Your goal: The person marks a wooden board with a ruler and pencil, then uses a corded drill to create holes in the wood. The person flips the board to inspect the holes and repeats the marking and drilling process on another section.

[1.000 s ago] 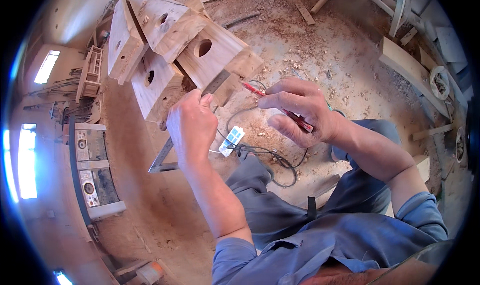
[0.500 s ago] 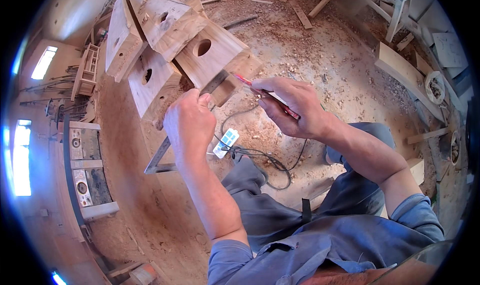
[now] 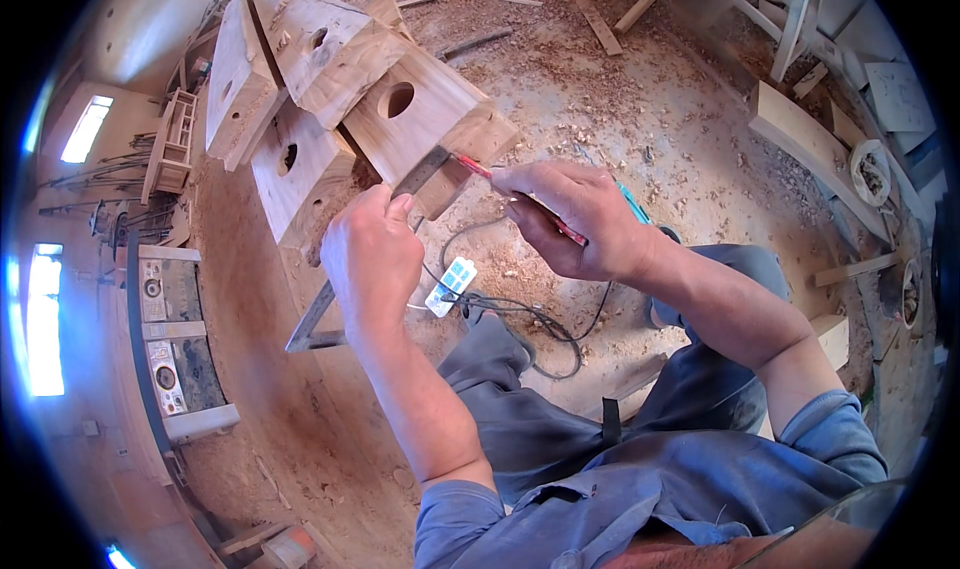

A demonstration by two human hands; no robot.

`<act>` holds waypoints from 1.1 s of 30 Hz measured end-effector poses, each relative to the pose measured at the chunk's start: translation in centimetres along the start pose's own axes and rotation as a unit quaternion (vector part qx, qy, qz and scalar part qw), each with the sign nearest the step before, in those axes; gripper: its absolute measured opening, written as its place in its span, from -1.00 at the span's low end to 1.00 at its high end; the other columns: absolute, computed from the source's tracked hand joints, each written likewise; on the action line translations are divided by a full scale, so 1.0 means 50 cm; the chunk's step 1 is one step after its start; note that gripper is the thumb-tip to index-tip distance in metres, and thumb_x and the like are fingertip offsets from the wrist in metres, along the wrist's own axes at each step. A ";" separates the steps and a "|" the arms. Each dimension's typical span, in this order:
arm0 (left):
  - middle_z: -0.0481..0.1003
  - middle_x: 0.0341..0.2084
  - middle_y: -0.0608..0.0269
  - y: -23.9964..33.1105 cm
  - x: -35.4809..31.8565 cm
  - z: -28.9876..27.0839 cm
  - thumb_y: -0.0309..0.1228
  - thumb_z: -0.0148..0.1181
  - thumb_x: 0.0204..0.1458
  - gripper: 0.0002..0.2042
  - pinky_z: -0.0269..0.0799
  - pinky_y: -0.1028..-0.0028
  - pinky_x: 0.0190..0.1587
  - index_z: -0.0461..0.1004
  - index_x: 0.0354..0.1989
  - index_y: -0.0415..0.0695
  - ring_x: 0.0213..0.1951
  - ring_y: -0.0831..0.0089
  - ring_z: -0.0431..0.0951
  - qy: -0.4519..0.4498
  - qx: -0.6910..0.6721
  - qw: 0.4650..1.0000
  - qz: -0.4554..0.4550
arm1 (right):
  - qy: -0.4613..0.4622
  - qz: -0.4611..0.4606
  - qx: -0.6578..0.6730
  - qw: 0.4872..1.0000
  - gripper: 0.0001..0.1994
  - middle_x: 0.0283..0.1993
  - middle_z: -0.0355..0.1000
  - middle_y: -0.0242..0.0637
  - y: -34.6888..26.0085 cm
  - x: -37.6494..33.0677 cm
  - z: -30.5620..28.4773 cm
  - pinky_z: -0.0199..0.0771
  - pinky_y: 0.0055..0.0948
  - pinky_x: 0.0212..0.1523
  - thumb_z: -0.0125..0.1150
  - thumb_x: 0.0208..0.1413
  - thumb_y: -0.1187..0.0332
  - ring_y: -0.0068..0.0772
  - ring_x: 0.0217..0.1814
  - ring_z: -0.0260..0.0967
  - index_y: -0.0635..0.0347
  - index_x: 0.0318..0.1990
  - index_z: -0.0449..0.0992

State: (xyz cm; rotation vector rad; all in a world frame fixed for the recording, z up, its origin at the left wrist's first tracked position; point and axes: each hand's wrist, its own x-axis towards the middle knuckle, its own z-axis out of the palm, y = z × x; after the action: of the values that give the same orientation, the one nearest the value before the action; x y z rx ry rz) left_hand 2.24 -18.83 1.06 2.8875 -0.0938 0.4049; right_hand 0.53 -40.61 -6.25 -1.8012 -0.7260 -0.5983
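Observation:
My left hand (image 3: 372,259) is closed around a metal carpenter's square (image 3: 427,169). One part of the square lies against the near end of a thick wooden block (image 3: 425,109) with a round hole; its angled other part shows left of my wrist. Pinched in my right hand (image 3: 590,219) is a slim red pencil (image 3: 474,166). Its tip meets the block's end right at the square's edge. My left fingertips hide part of the square. Beside the right hand, partly covered by it, shows a teal tool-like thing (image 3: 632,203).
Several more holed wooden blocks (image 3: 305,159) are stacked alongside. A white power strip (image 3: 452,285) with dark cables lies on the shaving-strewn floor between my hands and knees. Long planks (image 3: 810,149) and a bag (image 3: 870,172) stand right; a bench with dial-fitted panels (image 3: 165,374) is left.
Both hands have shifted slightly left, and the pencil tip has come to the square's edge. More of the teal thing shows behind my right hand.

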 end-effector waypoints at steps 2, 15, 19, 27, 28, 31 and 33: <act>0.53 -0.46 -0.16 0.000 0.001 0.001 -0.37 0.27 0.16 -0.76 0.35 -0.04 -0.26 0.44 -0.46 -0.26 -0.31 -0.22 0.53 0.001 0.000 1.000 0.000 | 0.018 -0.010 -0.004 1.000 -0.69 -0.40 0.46 -0.17 0.008 -0.002 0.010 0.47 -0.27 -0.42 0.28 0.08 0.59 -0.13 -0.47 0.46 0.27 0.01 0.51; 0.55 -0.43 -0.16 -0.012 -0.009 0.008 -0.35 0.25 0.16 -0.79 0.38 -0.03 -0.24 0.50 -0.41 -0.23 -0.30 -0.20 0.56 -0.018 -0.023 0.999 -0.023 | 0.024 -0.029 -0.020 0.999 -0.67 -0.40 0.44 -0.13 -0.007 0.008 0.018 0.49 -0.19 -0.33 0.27 0.03 0.61 -0.03 -0.40 0.46 0.28 -0.01 0.49; 0.59 -0.40 -0.10 -0.008 0.000 0.000 -0.36 0.25 0.14 -0.82 0.43 -0.03 -0.19 0.53 -0.41 -0.21 -0.27 -0.14 0.59 0.006 -0.014 1.000 0.024 | 0.041 -0.056 -0.044 0.997 -0.71 -0.38 0.45 -0.12 -0.005 0.013 0.012 0.49 -0.18 -0.33 0.27 0.04 0.62 -0.04 -0.39 0.46 0.30 -0.05 0.50; 0.60 -0.37 -0.07 -0.010 -0.005 0.002 -0.41 0.27 0.11 -0.86 0.43 0.00 -0.13 0.55 -0.40 -0.21 -0.24 -0.11 0.59 0.021 -0.026 0.999 0.024 | 0.098 -0.113 -0.036 0.988 -0.65 -0.12 0.56 0.06 -0.021 0.046 0.007 0.59 -0.23 -0.11 0.29 0.07 0.61 0.04 -0.13 0.57 0.39 0.05 0.52; 0.60 -0.36 -0.07 -0.012 -0.007 0.003 -0.41 0.27 0.12 -0.86 0.43 0.01 -0.13 0.55 -0.40 -0.22 -0.23 -0.11 0.59 0.026 -0.030 0.999 0.026 | 0.098 -0.112 -0.032 0.988 -0.64 -0.08 0.56 0.08 -0.028 0.049 0.001 0.60 -0.23 -0.09 0.29 0.08 0.60 0.06 -0.11 0.58 0.39 0.07 0.52; 0.61 -0.35 -0.06 -0.013 -0.010 0.007 -0.40 0.27 0.12 -0.87 0.43 0.01 -0.12 0.55 -0.37 -0.21 -0.21 -0.12 0.59 0.014 -0.048 0.999 0.015 | 0.077 -0.093 -0.015 0.993 -0.64 -0.04 0.55 0.10 -0.024 0.040 0.001 0.59 -0.21 -0.06 0.30 0.09 0.60 0.07 -0.09 0.58 0.39 0.08 0.52; 0.61 -0.34 -0.07 -0.008 -0.013 -0.006 -0.39 0.27 0.13 -0.87 0.43 0.01 -0.12 0.58 -0.32 -0.20 -0.19 -0.12 0.59 -0.022 -0.070 0.997 -0.011 | 0.062 -0.092 -0.009 0.994 -0.64 -0.04 0.55 0.09 -0.017 0.033 0.004 0.59 -0.20 -0.07 0.29 0.08 0.60 0.07 -0.10 0.58 0.38 0.08 0.52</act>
State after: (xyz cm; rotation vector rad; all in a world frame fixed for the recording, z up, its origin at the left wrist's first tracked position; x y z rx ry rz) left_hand 1.56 -18.32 1.08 2.7571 -0.0925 0.3163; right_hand 1.07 -39.88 -4.60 -1.7076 -0.8094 -0.8345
